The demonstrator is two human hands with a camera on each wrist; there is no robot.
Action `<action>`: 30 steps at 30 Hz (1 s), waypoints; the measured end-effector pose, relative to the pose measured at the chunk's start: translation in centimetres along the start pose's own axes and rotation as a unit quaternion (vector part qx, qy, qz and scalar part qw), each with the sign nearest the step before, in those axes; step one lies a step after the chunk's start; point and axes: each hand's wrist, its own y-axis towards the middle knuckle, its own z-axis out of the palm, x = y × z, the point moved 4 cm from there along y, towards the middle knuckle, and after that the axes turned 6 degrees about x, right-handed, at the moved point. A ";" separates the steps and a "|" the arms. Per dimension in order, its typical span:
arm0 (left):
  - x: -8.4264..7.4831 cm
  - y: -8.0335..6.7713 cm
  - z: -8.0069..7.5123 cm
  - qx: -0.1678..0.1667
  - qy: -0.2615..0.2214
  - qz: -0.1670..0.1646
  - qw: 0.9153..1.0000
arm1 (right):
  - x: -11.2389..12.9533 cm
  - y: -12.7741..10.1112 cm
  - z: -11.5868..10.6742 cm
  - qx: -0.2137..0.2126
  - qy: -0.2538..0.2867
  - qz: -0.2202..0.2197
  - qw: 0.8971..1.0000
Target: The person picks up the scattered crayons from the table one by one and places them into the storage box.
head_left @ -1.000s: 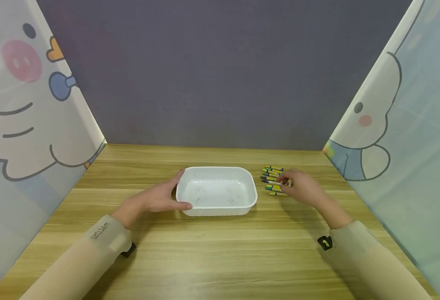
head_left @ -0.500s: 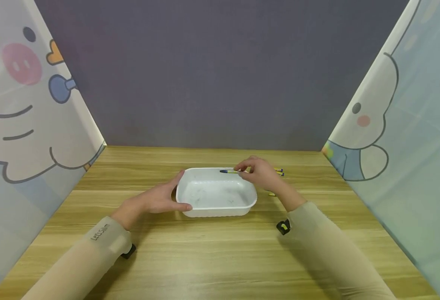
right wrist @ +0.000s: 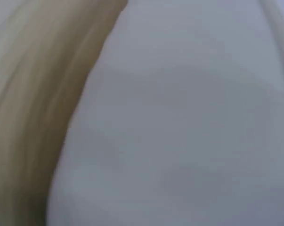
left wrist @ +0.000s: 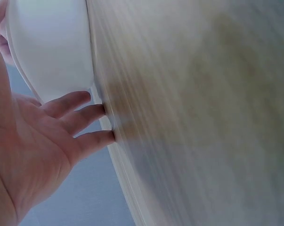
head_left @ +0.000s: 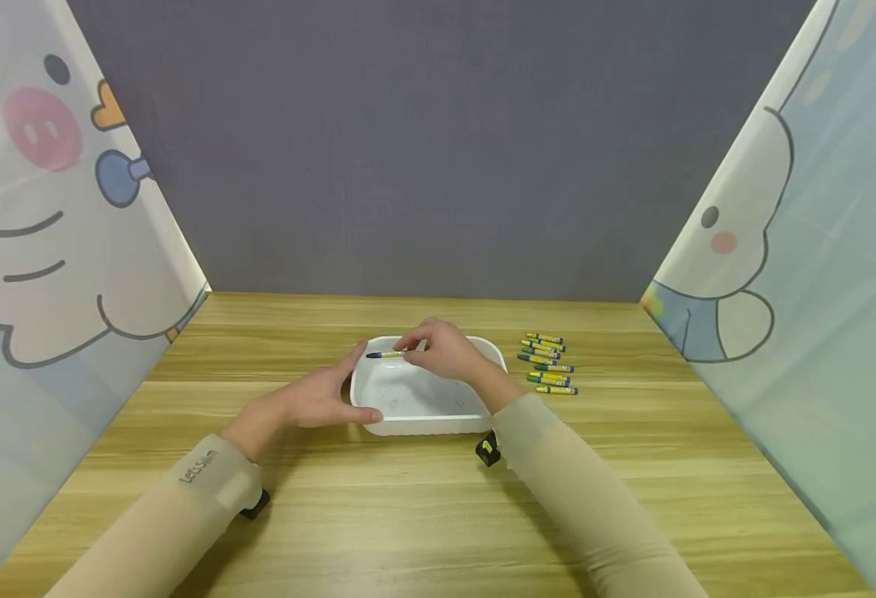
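In the head view, a white plastic tray (head_left: 426, 425) stands on the table. My left hand (head_left: 318, 400) rests against its left end, thumb along the front rim and the other fingers spread. The left wrist view shows that hand's lower fingers (left wrist: 97, 139) fairly straight beside the tray wall. Over the inside of the tray, near its back wall, my right hand (head_left: 445, 353) pinches a dark blue crayon (head_left: 385, 355) with a yellow wrapper, its tip pointing left. Only the tray's outer wall (right wrist: 174, 117) fills most of the right wrist view, blurred.
Several crayons (head_left: 555, 390) in yellow wrappers lie in a loose column on the table to the right of the tray. A dark panel (head_left: 423, 149) rises behind the wooden table (head_left: 378, 515), with cartoon-printed sheets on both sides.
My right hand has picked the dark blue crayon from the group at right and carried it left over the tray. The left hand and tray have stayed put.
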 end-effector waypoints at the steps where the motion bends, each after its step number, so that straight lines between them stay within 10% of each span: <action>1: 0.0 0.0 0.0 0.001 0.001 -0.002 1.000 | 0.0 0.2 0.3 0.003 0.001 0.000 1.000; 30: 0.1 0.2 0.1 0.006 0.002 -0.009 1.000 | -0.8 0.9 3.3 0.058 -0.137 -0.004 0.989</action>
